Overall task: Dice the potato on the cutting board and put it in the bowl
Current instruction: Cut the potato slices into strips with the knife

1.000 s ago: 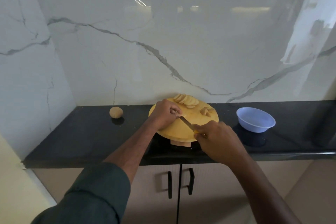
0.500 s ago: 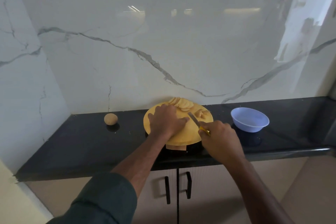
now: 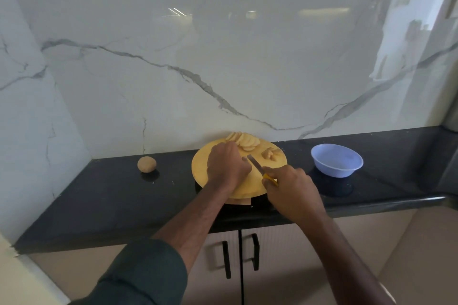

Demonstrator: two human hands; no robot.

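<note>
A round yellow cutting board [image 3: 205, 168] lies on the black counter. Several potato slices [image 3: 244, 141] fan out along its far edge, and a small heap of cut pieces [image 3: 271, 153] sits at its right. My left hand [image 3: 226, 166] rests knuckles-up on the board's middle; what lies under its fingers is hidden. My right hand [image 3: 290, 188] grips the yellow handle of a knife [image 3: 255, 164], whose blade points up-left toward the left fingertips. The pale blue bowl [image 3: 337, 160] stands to the right of the board, with nothing visible inside.
A whole unpeeled potato [image 3: 146, 163] sits on the counter [image 3: 99, 195] left of the board. A marble wall rises right behind the board. Cabinet doors with black handles [image 3: 226, 259] are below the counter's front edge.
The left hand has shifted from pinching a piece at the blade to lying over the board's middle. The knife blade has swung a little to the right. The camera view has drifted.
</note>
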